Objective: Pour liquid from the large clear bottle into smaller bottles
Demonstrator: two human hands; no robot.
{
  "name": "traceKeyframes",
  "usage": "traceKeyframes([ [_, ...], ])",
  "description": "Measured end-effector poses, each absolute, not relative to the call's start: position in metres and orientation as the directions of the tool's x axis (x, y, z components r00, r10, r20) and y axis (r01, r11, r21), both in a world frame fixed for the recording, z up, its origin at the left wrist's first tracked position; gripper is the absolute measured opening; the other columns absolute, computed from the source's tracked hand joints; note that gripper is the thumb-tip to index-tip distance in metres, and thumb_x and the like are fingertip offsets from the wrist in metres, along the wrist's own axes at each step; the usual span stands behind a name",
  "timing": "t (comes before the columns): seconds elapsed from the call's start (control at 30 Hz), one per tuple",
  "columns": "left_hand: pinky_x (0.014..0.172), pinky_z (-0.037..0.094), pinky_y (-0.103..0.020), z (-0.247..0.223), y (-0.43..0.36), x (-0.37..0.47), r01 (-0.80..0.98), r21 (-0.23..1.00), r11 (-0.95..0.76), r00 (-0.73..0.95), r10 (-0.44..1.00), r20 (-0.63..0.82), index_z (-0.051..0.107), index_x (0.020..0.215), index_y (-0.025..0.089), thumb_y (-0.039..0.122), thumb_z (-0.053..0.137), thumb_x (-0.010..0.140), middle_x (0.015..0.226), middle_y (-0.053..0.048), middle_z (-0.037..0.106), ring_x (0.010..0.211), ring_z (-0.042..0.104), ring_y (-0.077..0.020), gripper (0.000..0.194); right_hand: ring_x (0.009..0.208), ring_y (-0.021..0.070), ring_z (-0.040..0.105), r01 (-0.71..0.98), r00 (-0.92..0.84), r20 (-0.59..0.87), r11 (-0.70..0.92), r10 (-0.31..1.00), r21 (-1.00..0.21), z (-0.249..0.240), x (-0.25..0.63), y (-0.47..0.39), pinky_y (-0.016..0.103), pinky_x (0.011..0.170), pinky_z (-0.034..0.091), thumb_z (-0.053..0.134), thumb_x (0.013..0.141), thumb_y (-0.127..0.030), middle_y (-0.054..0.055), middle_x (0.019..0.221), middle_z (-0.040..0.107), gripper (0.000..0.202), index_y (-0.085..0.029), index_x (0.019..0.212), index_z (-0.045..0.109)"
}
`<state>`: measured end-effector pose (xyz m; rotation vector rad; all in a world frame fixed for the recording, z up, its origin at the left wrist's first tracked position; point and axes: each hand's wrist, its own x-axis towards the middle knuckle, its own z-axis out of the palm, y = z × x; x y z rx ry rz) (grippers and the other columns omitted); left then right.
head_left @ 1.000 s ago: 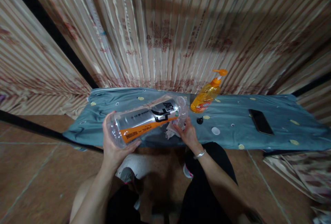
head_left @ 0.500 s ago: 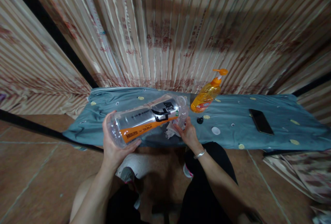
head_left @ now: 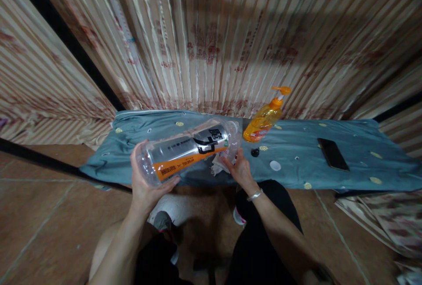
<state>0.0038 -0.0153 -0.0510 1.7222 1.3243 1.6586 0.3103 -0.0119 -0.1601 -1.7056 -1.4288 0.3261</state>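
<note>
A large clear plastic bottle (head_left: 187,149) with a silver and orange label lies tilted in the air, its neck pointing right and slightly up. Around its base end wraps my left hand (head_left: 147,186). My right hand (head_left: 240,170) is closed at the shoulder near the neck, with a crumpled white tissue (head_left: 218,165) under its fingers. The bottle hides part of those fingers. Just past the neck stands an orange pump bottle (head_left: 263,121) of yellow liquid. A small black cap (head_left: 255,153) and a white round lid (head_left: 275,166) lie to the right of my right hand.
Blue patterned cloth (head_left: 358,144) covers the narrow bench before me. A black phone (head_left: 332,154) rests on its right part. Behind the bench hangs a striped curtain (head_left: 211,48), with dark metal poles (head_left: 66,34) at the sides. My knees and shoes are below the front edge.
The large bottle has turned very slightly in my hands, its label shifting a little. Both hands keep nearly the same places.
</note>
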Motion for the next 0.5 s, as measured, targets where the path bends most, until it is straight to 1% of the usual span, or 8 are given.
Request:
traceKeyframes([
  [0.17, 0.120, 0.053, -0.067, -0.0503, -0.0155, 0.0044, 0.334, 0.813, -0.477, -0.152, 0.824, 0.546, 0.054, 0.142, 0.023, 0.064, 0.101, 0.050, 0.145, -0.019, 0.060, 0.135, 0.065, -0.0468, 0.111, 0.089, 0.0339, 0.080, 0.683, 0.305, 0.296, 0.009, 0.905, -0.730, -0.1596, 0.3109, -0.0120, 0.047, 0.074, 0.067, 0.071, 0.094, -0.049, 0.015, 0.105, 0.081, 0.046, -0.019, 0.127, 0.061],
  [0.27, 0.120, 0.053, -0.066, -0.0501, -0.0157, 0.0051, 0.330, 0.820, -0.467, -0.161, 0.828, 0.537, 0.054, 0.141, 0.023, 0.067, 0.101, 0.049, 0.145, -0.019, 0.060, 0.138, 0.064, -0.0475, 0.113, 0.089, 0.0333, 0.080, 0.683, 0.303, 0.285, 0.001, 0.909, -0.731, -0.1590, 0.3109, -0.0122, 0.048, 0.076, 0.068, 0.071, 0.094, -0.048, 0.015, 0.107, 0.082, 0.045, -0.021, 0.128, 0.060],
  [0.37, 0.119, 0.054, -0.066, -0.0504, -0.0155, 0.0055, 0.329, 0.824, -0.461, -0.170, 0.830, 0.532, 0.054, 0.140, 0.023, 0.067, 0.101, 0.045, 0.143, -0.019, 0.061, 0.135, 0.066, -0.0468, 0.114, 0.093, 0.0346, 0.081, 0.671, 0.304, 0.273, -0.002, 0.913, -0.741, -0.1583, 0.3104, -0.0128, 0.050, 0.081, 0.068, 0.071, 0.094, -0.047, 0.016, 0.109, 0.083, 0.047, -0.020, 0.131, 0.060],
  [0.5, 0.119, 0.053, -0.066, -0.0519, -0.0148, 0.0050, 0.327, 0.814, -0.480, -0.167, 0.818, 0.550, 0.053, 0.140, 0.022, 0.063, 0.102, 0.047, 0.143, -0.021, 0.060, 0.133, 0.066, -0.0462, 0.113, 0.097, 0.0363, 0.081, 0.654, 0.305, 0.261, -0.003, 0.916, -0.757, -0.1576, 0.3102, -0.0129, 0.051, 0.084, 0.068, 0.071, 0.093, -0.046, 0.017, 0.109, 0.082, 0.047, -0.020, 0.130, 0.060],
])
